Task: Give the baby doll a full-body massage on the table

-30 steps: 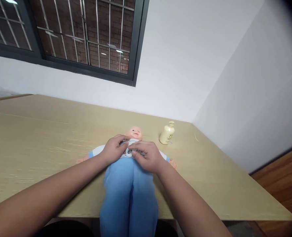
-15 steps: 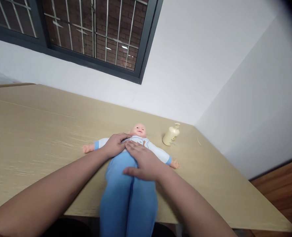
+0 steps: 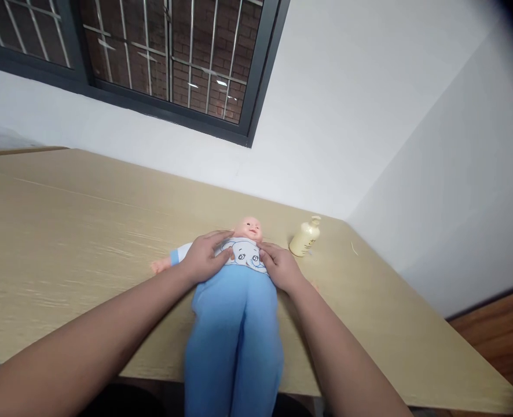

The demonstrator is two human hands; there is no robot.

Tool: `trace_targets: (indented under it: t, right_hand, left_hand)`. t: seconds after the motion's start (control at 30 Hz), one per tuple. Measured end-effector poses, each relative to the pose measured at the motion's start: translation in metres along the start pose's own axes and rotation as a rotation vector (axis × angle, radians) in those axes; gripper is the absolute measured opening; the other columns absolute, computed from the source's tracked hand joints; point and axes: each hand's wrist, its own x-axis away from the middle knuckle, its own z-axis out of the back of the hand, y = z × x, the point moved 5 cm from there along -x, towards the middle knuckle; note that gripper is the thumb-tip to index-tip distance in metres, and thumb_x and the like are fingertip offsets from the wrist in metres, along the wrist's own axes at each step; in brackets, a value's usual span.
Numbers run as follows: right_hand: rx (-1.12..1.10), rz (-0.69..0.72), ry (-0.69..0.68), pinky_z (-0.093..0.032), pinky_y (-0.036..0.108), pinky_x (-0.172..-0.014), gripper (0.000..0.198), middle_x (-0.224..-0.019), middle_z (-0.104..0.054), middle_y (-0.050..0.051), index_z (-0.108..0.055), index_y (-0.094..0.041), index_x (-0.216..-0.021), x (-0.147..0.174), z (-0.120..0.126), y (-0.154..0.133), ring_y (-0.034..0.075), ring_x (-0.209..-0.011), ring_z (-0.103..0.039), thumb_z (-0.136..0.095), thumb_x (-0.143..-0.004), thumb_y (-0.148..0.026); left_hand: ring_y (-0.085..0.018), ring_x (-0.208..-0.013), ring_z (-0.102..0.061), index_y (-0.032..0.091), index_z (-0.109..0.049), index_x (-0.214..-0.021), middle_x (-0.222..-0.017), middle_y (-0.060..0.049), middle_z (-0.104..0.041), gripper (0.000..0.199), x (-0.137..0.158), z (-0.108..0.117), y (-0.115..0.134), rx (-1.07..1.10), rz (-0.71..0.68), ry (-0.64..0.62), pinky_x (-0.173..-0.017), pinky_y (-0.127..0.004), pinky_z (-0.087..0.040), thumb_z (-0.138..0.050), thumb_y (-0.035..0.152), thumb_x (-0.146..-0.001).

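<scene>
A baby doll (image 3: 243,255) lies on its back in a white top with an elephant face on the chest and blue trousers (image 3: 222,307). Its legs point toward me and reach past the table's near edge. My left hand (image 3: 208,255) rests on the left side of the doll's chest, fingers stretched toward the shoulder and thumb apart. On the opposite side, my right hand (image 3: 282,266) lies over the doll's shoulder and upper arm, thumb on the chest. Both hands are open. The doll's right-side arm is mostly hidden behind my right hand.
A cream pump bottle (image 3: 305,237) stands on the wooden table (image 3: 87,231), to the right of the doll's head. A thin pale strand (image 3: 354,248) lies farther right. Behind the table is a white wall with a dark-framed, barred window (image 3: 165,58).
My right hand has moved off the doll's belly to the right side of its chest, uncovering the elephant face. My left hand stays at the chest, its thumb now spread out.
</scene>
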Motion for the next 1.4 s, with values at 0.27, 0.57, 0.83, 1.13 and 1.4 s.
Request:
trace_targets:
  t: [0.27,0.57,0.83,1.13,1.4]
  right_hand:
    - [0.019,0.017,0.026,-0.046,0.038,-0.102,0.042,-0.127,-0.067,0.007,-0.063,-0.024,-0.129,0.002,-0.008,-0.005,0.022,-0.116,-0.062,-0.035,-0.102,-0.039]
    - [0.001,0.02,-0.026,-0.046,0.037,-0.101,0.044,-0.127,-0.068,0.005,-0.062,-0.024,-0.131,0.001,-0.007,-0.008,0.023,-0.115,-0.063,-0.033,-0.102,-0.042]
    - [0.126,0.137,0.072,-0.042,0.043,-0.111,0.044,-0.135,-0.064,0.009,-0.061,-0.02,-0.134,0.01,0.009,-0.026,0.024,-0.127,-0.057,-0.036,-0.101,-0.035]
    - [0.155,0.52,-0.409,-0.019,0.043,-0.124,0.073,-0.162,-0.029,0.01,-0.03,-0.017,-0.155,0.044,-0.027,-0.119,0.025,-0.151,-0.023,-0.048,-0.096,-0.055]
    - [0.138,0.151,-0.305,-0.019,0.05,-0.123,0.083,-0.164,-0.022,0.011,-0.026,-0.019,-0.157,0.015,-0.013,-0.047,0.029,-0.153,-0.018,-0.044,-0.092,-0.069]
  left_hand:
    - [-0.031,-0.144,-0.038,0.022,-0.032,-0.156,-0.157,-0.012,-0.039,0.078,0.03,-0.023,0.071,-0.013,-0.271,-0.492,-0.119,-0.049,-0.029,-0.06,0.049,-0.088]
    - [-0.027,-0.146,-0.034,0.015,-0.046,-0.149,-0.155,-0.01,-0.042,0.065,0.003,-0.023,0.022,-0.074,-0.002,-0.408,-0.121,-0.044,-0.025,-0.035,0.057,-0.099]
    - [-0.031,-0.121,-0.061,0.023,-0.063,-0.134,-0.134,-0.008,-0.065,0.053,-0.006,-0.008,-0.008,-0.123,0.132,-0.314,-0.101,-0.043,-0.046,-0.034,0.051,-0.099]
    - [-0.027,-0.131,-0.054,0.021,-0.053,-0.143,-0.144,-0.009,-0.057,0.056,-0.001,-0.017,-0.015,-0.147,0.005,-0.363,-0.109,-0.038,-0.041,-0.041,0.051,-0.097]
    - [-0.03,-0.138,-0.046,0.021,-0.044,-0.15,-0.149,-0.01,-0.051,0.062,0.004,-0.015,-0.009,-0.139,-0.027,-0.389,-0.114,-0.044,-0.036,-0.038,0.055,-0.099]
